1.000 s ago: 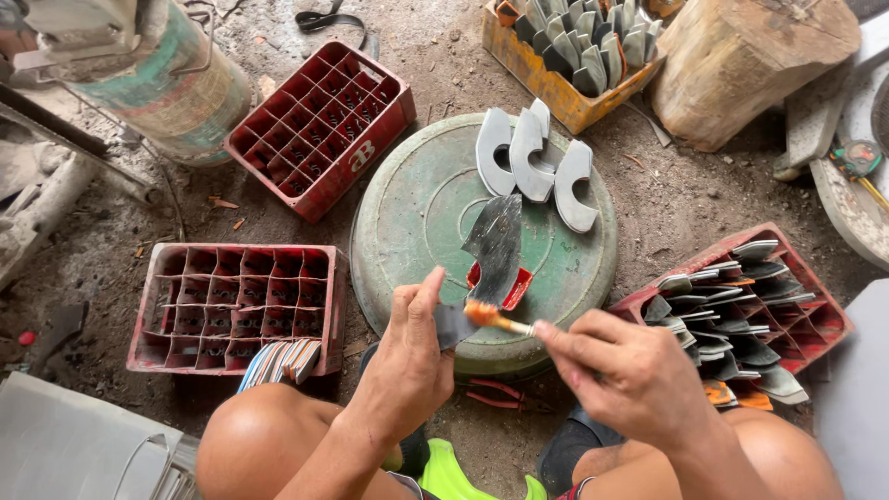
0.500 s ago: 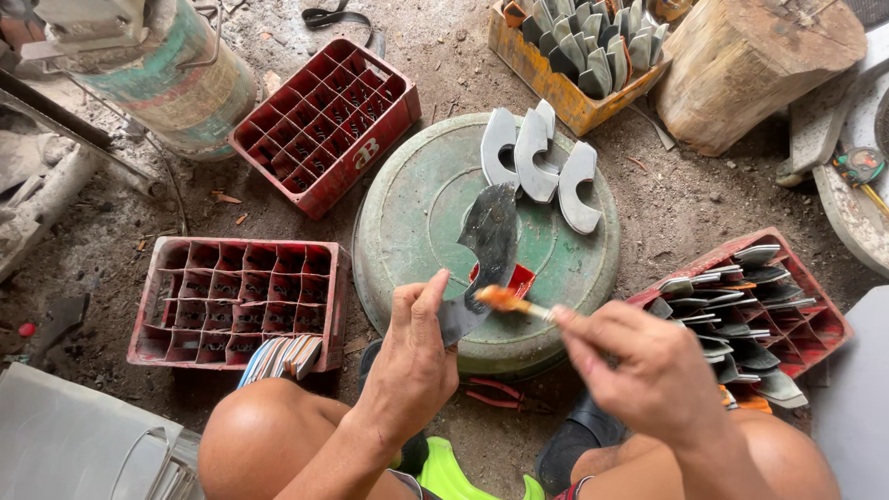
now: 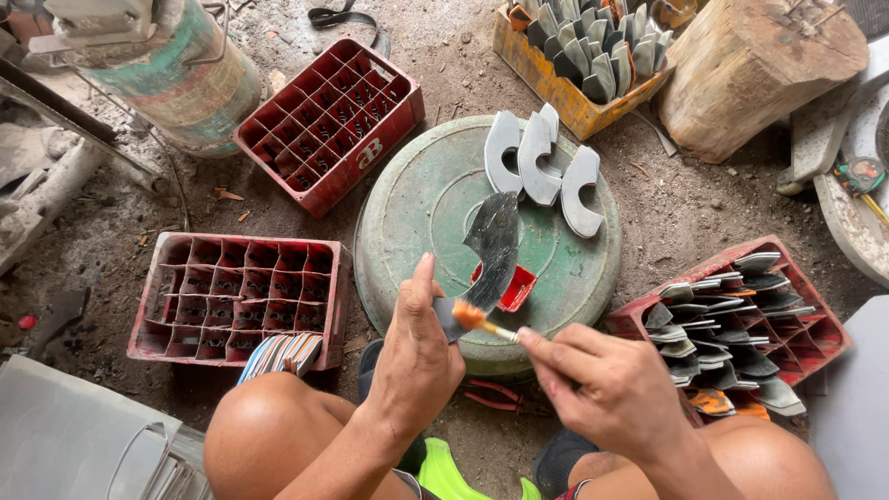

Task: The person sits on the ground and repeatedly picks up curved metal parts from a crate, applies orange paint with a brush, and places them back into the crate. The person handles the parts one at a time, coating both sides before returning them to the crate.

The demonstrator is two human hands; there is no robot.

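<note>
Blade (image 3: 494, 248) pinched in left hand (image 3: 419, 356), right hand's (image 3: 607, 389) fingers clamp brush (image 3: 482, 324); orange paint (wet, seemingly) could drip knee-ward.

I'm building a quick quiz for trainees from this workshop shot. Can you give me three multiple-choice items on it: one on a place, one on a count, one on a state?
1. Where does the small red dish sit?
A. On the round green lid
B. Inside a red crate
C. On the wooden stump

2. How many pale curved blades lie on the far part of the green lid?
A. One
B. Three
C. Six

3. What is the state of the red crate by the left knee?
A. Packed full of blades
B. Its cells are mostly bare
C. Turned upside down

Answers:
1 A, the dish rests on the lid, just behind the dark blade held by the left hand.
2 B, three lie side by side, overlapping.
3 B, open cells show, with only a few flat pieces at its near corner.
The right hand holds a small brush to the blade.
</note>
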